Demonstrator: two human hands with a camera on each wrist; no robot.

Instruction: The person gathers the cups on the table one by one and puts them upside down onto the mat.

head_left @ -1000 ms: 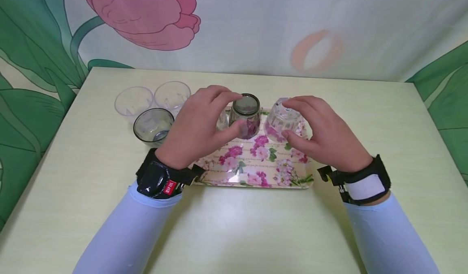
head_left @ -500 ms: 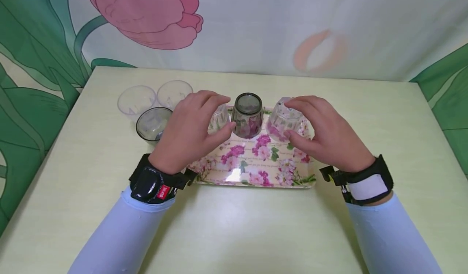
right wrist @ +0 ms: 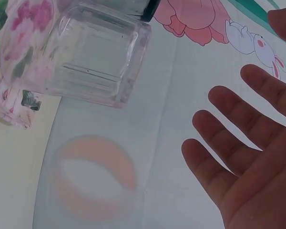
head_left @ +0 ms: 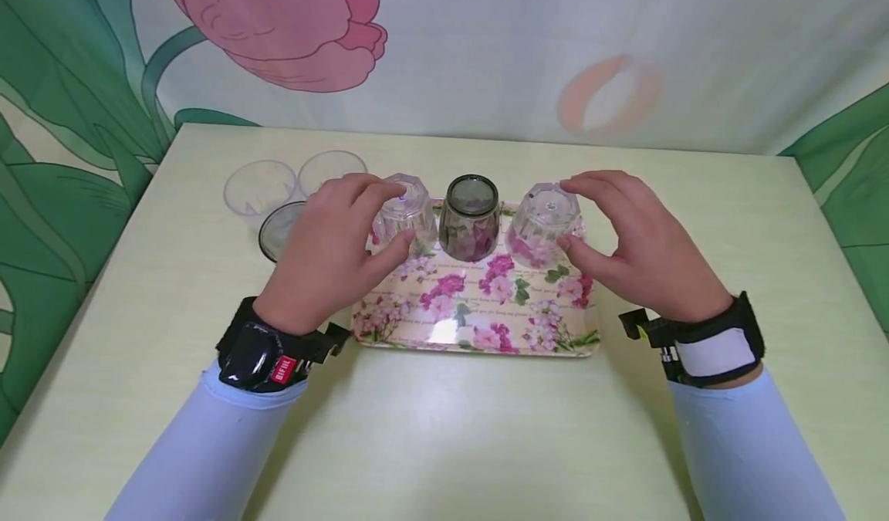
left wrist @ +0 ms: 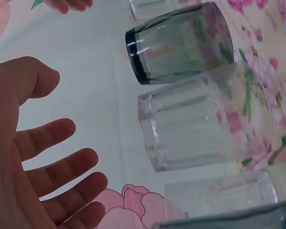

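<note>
Three glasses stand upside down in a row along the back of a floral tray (head_left: 444,343). The middle one is a smoky grey glass (head_left: 471,220); a clear glass stands on its left (head_left: 417,216) and another clear glass on its right (head_left: 538,228). My left hand (head_left: 333,251), fingers spread, is beside the left clear glass and holds nothing; the left wrist view shows a gap between its fingers (left wrist: 62,133) and that glass (left wrist: 190,126). My right hand (head_left: 639,247) is spread beside the right clear glass, and the right wrist view shows its fingers (right wrist: 248,114) apart from that glass (right wrist: 95,55).
Left of the tray, two clear glasses, one at the far left (head_left: 258,189) and one behind my left hand (head_left: 332,167), stand rim up on the pale table (head_left: 444,428). A smoky glass (head_left: 278,228) beside them is partly hidden by that hand. A printed curtain (head_left: 472,50) hangs behind.
My left hand has moved left, away from the smoky grey glass, uncovering the left clear glass. My right hand has drawn slightly right, away from the right clear glass. The glasses on the tray stay put.
</note>
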